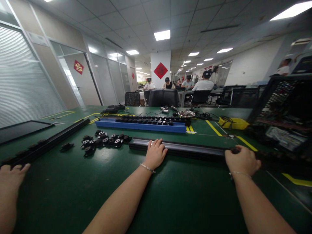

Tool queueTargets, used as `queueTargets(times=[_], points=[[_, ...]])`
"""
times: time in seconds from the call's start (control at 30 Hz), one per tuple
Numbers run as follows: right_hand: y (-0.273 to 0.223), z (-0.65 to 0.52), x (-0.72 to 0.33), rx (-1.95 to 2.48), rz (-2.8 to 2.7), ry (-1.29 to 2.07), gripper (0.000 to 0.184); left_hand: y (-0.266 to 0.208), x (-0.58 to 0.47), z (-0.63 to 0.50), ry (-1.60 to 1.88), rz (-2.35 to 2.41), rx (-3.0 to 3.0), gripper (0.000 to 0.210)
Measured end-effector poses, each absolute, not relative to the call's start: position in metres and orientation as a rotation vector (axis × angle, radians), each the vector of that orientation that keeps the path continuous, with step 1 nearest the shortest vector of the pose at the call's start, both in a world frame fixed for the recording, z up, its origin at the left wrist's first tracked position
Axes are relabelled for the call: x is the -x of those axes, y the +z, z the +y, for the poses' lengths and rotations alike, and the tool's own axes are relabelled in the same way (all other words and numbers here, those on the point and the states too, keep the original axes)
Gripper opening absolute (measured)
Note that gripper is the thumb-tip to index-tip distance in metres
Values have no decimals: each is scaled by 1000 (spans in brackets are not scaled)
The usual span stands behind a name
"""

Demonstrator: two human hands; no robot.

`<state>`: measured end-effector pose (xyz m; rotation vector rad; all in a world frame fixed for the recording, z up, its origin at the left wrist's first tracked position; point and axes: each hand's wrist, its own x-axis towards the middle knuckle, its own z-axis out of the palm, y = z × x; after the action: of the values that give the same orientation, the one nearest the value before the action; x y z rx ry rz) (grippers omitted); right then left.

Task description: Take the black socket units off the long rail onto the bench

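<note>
A long black channel rail (190, 148) lies across the green table in front of me. My left hand (156, 152) is laid over its left part, fingers across the channel and thumb apart at the near side. At the rail's right end my right hand (243, 160) is closed, with a small black part (235, 150) at its fingertips, partly hidden. Several small black-and-white parts (104, 139) sit in a loose cluster beyond the rail's left end. One more black part (67, 147) lies apart from them, further left.
Behind the rail stands a blue channel (141, 125) filled with black parts. A second black rail (58, 133) runs along the left, with another person's hand (13, 175) near it. A metal bowl (186, 114), a yellow tray (234, 123) and a dark rack (282, 110) are further off.
</note>
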<state>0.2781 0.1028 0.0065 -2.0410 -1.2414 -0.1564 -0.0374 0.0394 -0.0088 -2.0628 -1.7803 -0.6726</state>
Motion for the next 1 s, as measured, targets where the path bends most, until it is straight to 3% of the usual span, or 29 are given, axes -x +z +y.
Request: queueTargets(times=[1.0], points=[[5,103,-270,1935,-1406,-208,42,-11,38,40,-709,-1803,2054,41]])
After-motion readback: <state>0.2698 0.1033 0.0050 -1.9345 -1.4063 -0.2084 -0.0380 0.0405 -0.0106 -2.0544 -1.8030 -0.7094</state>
